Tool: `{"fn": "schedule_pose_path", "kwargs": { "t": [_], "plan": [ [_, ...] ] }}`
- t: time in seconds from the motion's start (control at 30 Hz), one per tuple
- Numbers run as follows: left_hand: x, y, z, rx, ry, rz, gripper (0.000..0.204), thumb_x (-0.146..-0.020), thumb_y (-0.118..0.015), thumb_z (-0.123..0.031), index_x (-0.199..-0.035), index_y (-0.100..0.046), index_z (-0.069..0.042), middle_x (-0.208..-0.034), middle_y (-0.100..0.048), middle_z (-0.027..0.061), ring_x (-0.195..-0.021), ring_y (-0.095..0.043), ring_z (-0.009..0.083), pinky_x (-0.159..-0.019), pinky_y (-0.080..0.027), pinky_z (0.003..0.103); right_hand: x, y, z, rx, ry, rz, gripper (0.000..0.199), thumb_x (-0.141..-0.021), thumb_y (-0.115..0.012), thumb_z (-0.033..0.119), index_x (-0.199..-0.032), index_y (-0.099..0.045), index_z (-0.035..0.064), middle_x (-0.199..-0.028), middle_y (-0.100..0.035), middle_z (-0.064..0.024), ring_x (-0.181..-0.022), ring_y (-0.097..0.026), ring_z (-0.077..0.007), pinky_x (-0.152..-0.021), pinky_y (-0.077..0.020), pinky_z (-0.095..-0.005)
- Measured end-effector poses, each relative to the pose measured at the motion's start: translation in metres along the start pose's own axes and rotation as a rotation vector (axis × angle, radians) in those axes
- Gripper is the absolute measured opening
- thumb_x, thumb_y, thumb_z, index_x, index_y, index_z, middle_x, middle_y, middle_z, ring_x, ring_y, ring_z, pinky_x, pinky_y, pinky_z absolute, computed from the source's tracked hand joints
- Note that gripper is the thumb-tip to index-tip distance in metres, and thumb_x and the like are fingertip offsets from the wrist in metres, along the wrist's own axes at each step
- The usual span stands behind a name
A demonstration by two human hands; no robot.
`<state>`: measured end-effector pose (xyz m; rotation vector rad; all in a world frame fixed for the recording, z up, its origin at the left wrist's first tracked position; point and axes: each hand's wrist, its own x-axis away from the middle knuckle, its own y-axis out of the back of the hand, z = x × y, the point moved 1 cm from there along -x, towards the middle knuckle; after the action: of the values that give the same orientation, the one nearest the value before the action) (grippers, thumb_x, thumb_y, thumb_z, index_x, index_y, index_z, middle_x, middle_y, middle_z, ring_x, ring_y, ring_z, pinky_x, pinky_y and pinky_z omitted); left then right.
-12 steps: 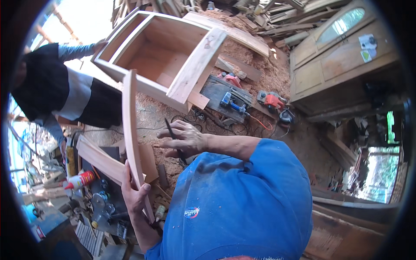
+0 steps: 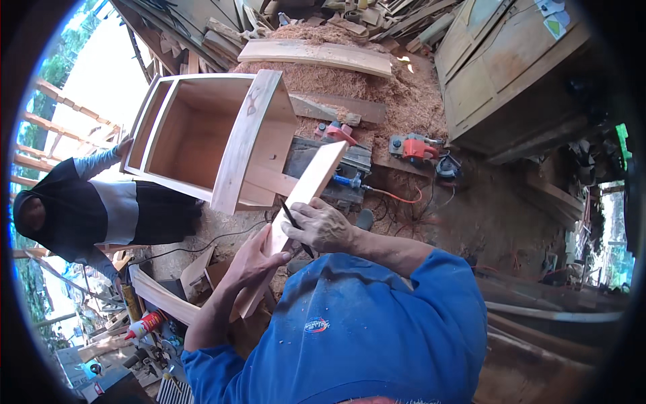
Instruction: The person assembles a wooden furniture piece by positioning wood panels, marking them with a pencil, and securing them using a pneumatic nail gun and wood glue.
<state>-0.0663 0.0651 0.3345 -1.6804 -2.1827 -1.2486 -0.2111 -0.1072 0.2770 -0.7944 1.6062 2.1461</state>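
"Where's the board (image 2: 315,176)?"
"Mid-frame, angled toward one o'clock, fingers of the left hand (image 2: 257,259) clamped on it, the right hand's (image 2: 323,227) gripping a dark stick (image 2: 289,215)."
"Obstacles?"
"Wooden cabinet (image 2: 247,141) at eleven, co-worker (image 2: 118,210) alongside; red power tool (image 2: 420,149) at two."

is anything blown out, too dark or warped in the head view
Head view: daylight at the upper left burns out to white; the pale, flat wooden board is well lit and reads clearly; deep shadow covers the picture's lower side of the brown panelled wooden cabinet; the fisheye's black border frames it all.
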Motion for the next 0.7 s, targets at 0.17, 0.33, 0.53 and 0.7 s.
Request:
{"fn": "schedule_pose_path", "kwargs": {
  "t": [0.17,0.33,0.53,0.7],
  "plan": [
    [-0.078,0.013,-0.060,0.125,-0.106,0.149,0.071,-0.103,-0.056,-0.047,-0.152,-0.041,0.002,-0.128,-0.066,0.0167,-0.121,-0.062,0.0286,-0.101,-0.047,0.036,0.075,0.023,-0.102,-0.093,-0.201,0.008,0.021,-0.087,-0.060,0.015,-0.103,-0.065,0.0027,-0.097,-0.069,-0.0154,-0.095,-0.070,-0.0289,-0.075,-0.0555,-0.0422],
    [-0.144,0.091,-0.105,0.358,-0.161,-0.210,0.052,-0.108,-0.051,-0.040,-0.145,-0.053,-0.003,-0.123,-0.066,0.0103,-0.113,-0.064,0.0203,-0.095,-0.051,0.036,0.115,0.016,-0.197,-0.082,-0.440,-0.197,0.023,-0.080,-0.073,0.006,-0.100,-0.063,0.0009,-0.097,-0.068,-0.0180,-0.082,-0.070,-0.0366,-0.068,-0.0567,-0.0463],
    [-0.230,0.119,-0.126,-0.098,-0.223,-0.421,0.045,-0.104,-0.061,-0.029,-0.138,-0.059,-0.001,-0.122,-0.069,0.0130,-0.111,-0.067,0.0222,-0.093,-0.054,0.035,0.112,-0.036,-0.284,-0.149,-0.674,-0.231,0.026,-0.081,-0.071,0.008,-0.102,-0.058,0.0043,-0.092,-0.065,-0.0192,-0.081,-0.068,-0.0407,-0.067,-0.0553,-0.0491],
    [-0.320,0.137,-0.111,-0.506,-0.312,-0.532,0.043,-0.099,-0.061,-0.020,-0.138,-0.058,-0.002,-0.124,-0.066,0.0187,-0.114,-0.066,0.0318,-0.098,-0.052,0.041,0.093,-0.103,-0.347,-0.207,-0.792,-0.285,0.021,-0.087,-0.068,0.009,-0.106,-0.058,0.0080,-0.091,-0.065,-0.0214,-0.082,-0.067,-0.0438,-0.069,-0.0538,-0.0524]
  ]
}}
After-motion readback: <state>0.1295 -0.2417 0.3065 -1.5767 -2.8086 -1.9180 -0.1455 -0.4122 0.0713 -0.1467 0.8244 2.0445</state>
